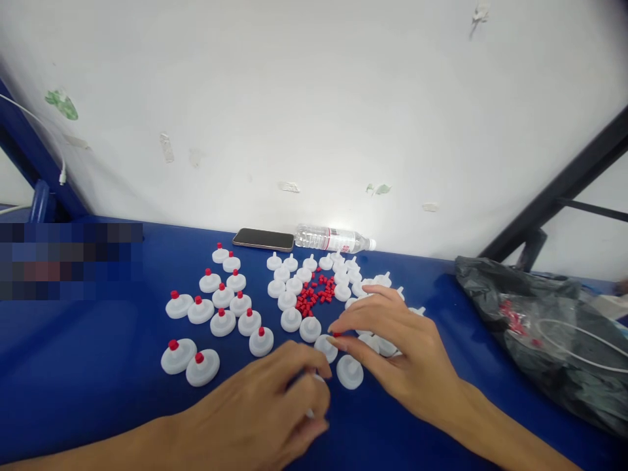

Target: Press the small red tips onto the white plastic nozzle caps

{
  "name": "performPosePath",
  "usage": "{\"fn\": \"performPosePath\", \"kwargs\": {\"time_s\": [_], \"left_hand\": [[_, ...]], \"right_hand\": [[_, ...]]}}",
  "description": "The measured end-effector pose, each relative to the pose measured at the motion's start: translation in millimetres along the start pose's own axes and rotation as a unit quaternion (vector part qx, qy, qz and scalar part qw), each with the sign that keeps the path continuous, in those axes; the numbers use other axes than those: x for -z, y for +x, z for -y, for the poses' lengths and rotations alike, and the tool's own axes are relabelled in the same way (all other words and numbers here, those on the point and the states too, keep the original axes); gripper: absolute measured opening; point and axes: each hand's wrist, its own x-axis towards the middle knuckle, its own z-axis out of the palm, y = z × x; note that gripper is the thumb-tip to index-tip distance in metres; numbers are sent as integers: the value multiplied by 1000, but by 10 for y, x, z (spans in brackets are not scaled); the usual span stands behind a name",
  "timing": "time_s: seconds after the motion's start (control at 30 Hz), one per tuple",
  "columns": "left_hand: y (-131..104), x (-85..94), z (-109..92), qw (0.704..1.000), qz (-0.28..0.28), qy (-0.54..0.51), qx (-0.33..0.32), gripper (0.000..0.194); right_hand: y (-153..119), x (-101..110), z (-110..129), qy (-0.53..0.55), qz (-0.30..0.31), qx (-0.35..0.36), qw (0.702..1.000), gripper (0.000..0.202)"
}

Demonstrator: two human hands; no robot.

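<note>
White round plastic disc point(318, 377), lower centre, sits gripped in the left hand point(275, 405); right hand point(405, 340) pinches a small red plastic cap point(337, 335).

Left hand point(287, 396) curled, back upward, right hand point(400, 337) bent, pinching

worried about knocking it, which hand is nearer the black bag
Right: the right hand is left of the black bag, apart from it; the left hand is farther left.

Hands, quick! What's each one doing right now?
Left hand: closed, holding a white disc mostly hidden by the fingers.
Right hand: closed, pinching a red cap between thumb and fingertips.
</note>
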Motion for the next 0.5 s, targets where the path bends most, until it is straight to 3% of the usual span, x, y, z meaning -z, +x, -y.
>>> {"fn": "performPosePath", "kwargs": {"time_s": [0.1, 0.17, 0.5], "left_hand": [[-45, 1, 102, 991, -110, -47, 53, 27], [-52, 19, 154, 988, -135, -42, 62, 32], [-45, 28, 148, 991, -99, 94, -17, 18]], "right_hand": [[16, 13, 54, 46, 5, -20, 999, 9], [23, 12, 86, 65, 8, -22, 998, 6], [10, -86, 153, 105, 47, 37, 993, 4]]}}
